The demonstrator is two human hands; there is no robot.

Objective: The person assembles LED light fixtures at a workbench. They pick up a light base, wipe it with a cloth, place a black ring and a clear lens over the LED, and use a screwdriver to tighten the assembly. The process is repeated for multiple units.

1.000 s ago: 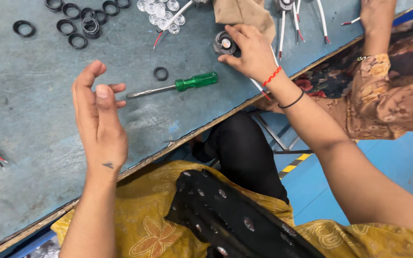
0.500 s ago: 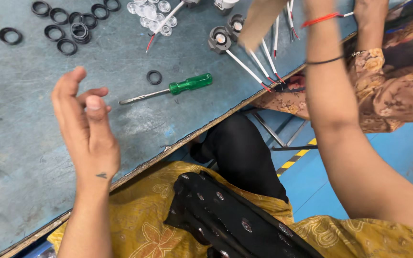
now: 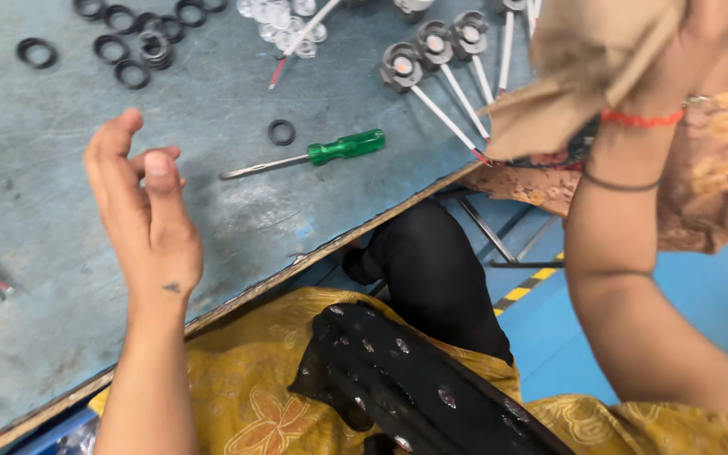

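Your worn blue-grey worktable (image 3: 61, 278) fills the upper left of the view, and everything below is placed relative to it.

Your right hand (image 3: 701, 42) is raised above the table's right corner, fingers closed around a tan cloth (image 3: 583, 76). The cloth looks soft, light and limp (it drapes in loose folds), so a bunched handful, as you have it, seems the surest hold.

Your left hand (image 3: 149, 219) hovers over the table's middle, edge-on, fingers loosely spread and holding nothing.

On the table, just beyond your left hand, lies a screwdriver with a green handle (image 3: 313, 156), and a single black rubber ring (image 3: 281, 132) sits just past it. Towards the table's far right edge, a row of small round metal fittings on white leads (image 3: 436, 59) lies beneath the hanging cloth; a low fold could brush them. At the far edge sit a cluster of clear discs (image 3: 284, 18) and, in the far left corner, more black rings (image 3: 136, 46).
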